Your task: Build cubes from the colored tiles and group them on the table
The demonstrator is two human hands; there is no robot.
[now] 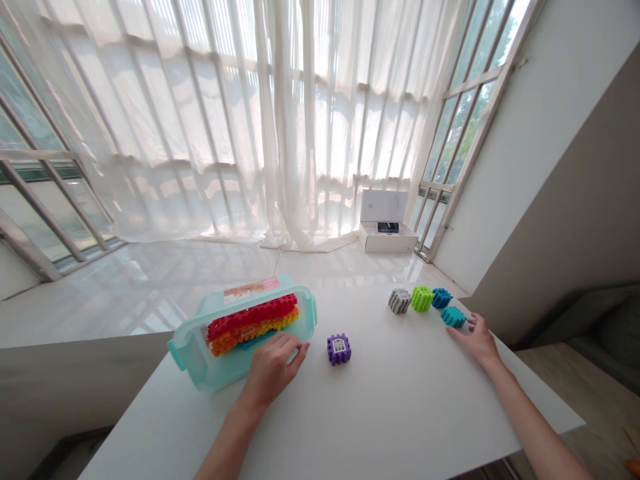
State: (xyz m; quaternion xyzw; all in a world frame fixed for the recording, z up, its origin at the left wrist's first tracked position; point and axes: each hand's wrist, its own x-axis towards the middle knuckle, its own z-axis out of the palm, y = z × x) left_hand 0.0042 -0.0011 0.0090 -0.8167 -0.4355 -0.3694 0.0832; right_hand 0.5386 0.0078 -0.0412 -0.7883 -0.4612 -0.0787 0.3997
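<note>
My left hand (pixel 274 371) rests against the front of a teal plastic storage box (pixel 190 347), fingers curled on its wall and rim. The box holds red (pixel 253 313), orange and blue toothed building plates on edge. A purple block cube (pixel 339 349) stands on the white table (pixel 380 413) just right of that hand. My right hand (pixel 476 339) lies flat on the table near the right edge, fingers spread, its fingertips next to a flat teal piece (pixel 453 316). Behind that piece stand a grey cube (pixel 399 301), a lime green cube (pixel 423 298) and a blue cube (pixel 442 297).
The table's right edge runs just past my right hand. On the glossy floor by the sheer curtains lies an open white box (pixel 387 230) with a dark device in it. Window railings stand at left and right; a grey wall closes the right side.
</note>
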